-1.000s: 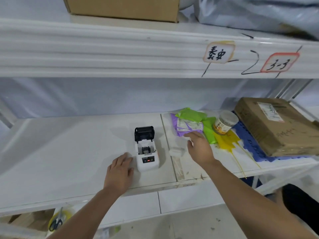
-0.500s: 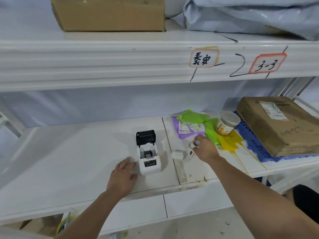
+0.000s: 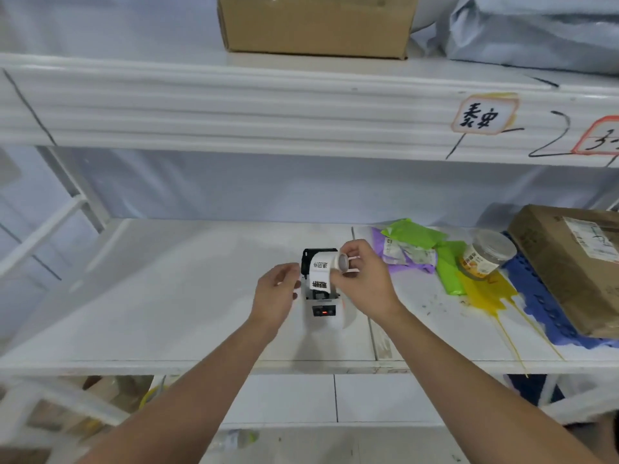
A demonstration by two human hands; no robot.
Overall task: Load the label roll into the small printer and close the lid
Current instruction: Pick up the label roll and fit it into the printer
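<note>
The right hand (image 3: 363, 283) pinched the small white paper label roll (image 3: 324, 270) directly above the open bay of the little white plastic printer (image 3: 324, 311), its core axis running left-right, while the left hand (image 3: 274, 296), fingers loosely curled and holding nothing, hovered just left.

To your right on the shelf (image 3: 167, 296) you have green and purple packets (image 3: 415, 249), a clear-lidded jar (image 3: 485, 254) and a cardboard box (image 3: 576, 262); above, another box (image 3: 315, 25).
</note>
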